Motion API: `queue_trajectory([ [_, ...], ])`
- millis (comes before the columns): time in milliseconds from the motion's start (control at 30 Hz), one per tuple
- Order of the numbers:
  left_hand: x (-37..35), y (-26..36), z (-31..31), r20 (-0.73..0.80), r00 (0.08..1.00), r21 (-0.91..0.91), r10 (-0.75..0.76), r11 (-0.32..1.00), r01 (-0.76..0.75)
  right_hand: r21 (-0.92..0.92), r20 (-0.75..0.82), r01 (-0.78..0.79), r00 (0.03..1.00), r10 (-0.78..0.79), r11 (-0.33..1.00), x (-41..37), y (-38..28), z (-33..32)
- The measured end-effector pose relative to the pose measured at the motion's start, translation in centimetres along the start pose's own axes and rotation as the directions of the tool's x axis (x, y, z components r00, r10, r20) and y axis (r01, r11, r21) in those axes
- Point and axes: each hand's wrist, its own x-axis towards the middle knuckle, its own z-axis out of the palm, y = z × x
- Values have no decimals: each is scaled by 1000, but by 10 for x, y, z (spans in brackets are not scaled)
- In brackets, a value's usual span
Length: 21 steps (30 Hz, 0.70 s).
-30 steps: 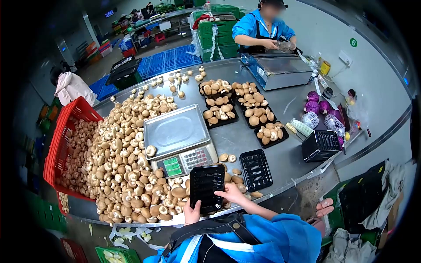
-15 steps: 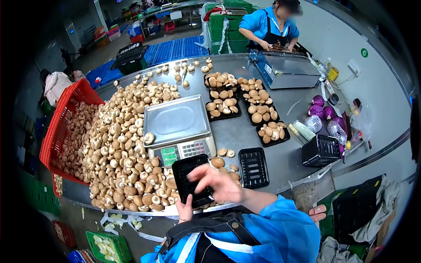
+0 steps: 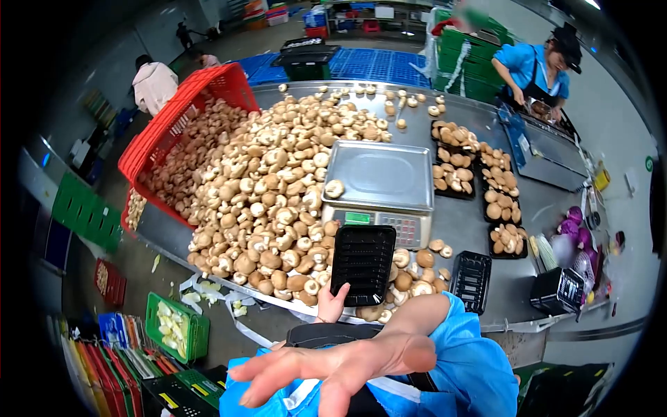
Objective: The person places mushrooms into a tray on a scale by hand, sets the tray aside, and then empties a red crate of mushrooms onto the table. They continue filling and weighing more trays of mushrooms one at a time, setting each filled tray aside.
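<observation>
My left hand (image 3: 332,303) grips the lower left edge of an empty black plastic tray (image 3: 363,263), held up before the scale. Fingers spread, my right hand (image 3: 340,368) is raised close to the camera, in front of my blue jacket, with nothing in it. Left of the tray spreads a big heap of brown mushrooms (image 3: 278,201). Behind the tray stands a weighing scale (image 3: 381,170), and a single mushroom (image 3: 334,188) sits at its left edge. Another black tray (image 3: 471,281) lies on the metal table to the right.
A tipped red crate (image 3: 156,132) spills mushrooms at the left. Filled mushroom trays (image 3: 501,206) stand in rows right of the scale. Stacked black trays (image 3: 556,290) and purple cabbages (image 3: 570,226) lie farther right. Across the table a co-worker (image 3: 538,73) stands at a metal machine (image 3: 549,160).
My view has swung left, so the table appears farther right. My right hand has moved away from the tray, back toward my body. The tray stays in my left hand.
</observation>
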Motion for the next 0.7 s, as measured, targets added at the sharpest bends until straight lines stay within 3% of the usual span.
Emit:
queue_trajectory([
  [100,2,3,-13,-38,999,-11,1,1000,-2,158,-27,33,999,-29,987,8,12,-4],
  [167,4,2,-19,-52,999,-8,-2,1000,2,233,7,-140,990,142,962,14,9,-8],
  [267,7,-1,-26,-79,997,-7,6,1000,-7,227,18,-62,998,60,972,14,28,-9],
  [400,10,-2,-30,-75,997,-28,-16,1000,14,186,60,-91,995,81,978,18,27,-17],
  [500,12,0,-30,-75,997,39,-21,999,24,274,13,-152,988,155,950,16,26,-19],
  [567,11,-1,-29,-76,997,-33,-14,999,11,339,63,-329,942,328,881,15,12,-26],
  [600,11,-3,-29,-78,997,-32,-9,999,6,338,68,-330,942,327,881,11,12,-27],
  [700,10,3,-27,-68,998,19,-2,1000,3,327,-83,-385,898,432,863,-23,17,-38],
])
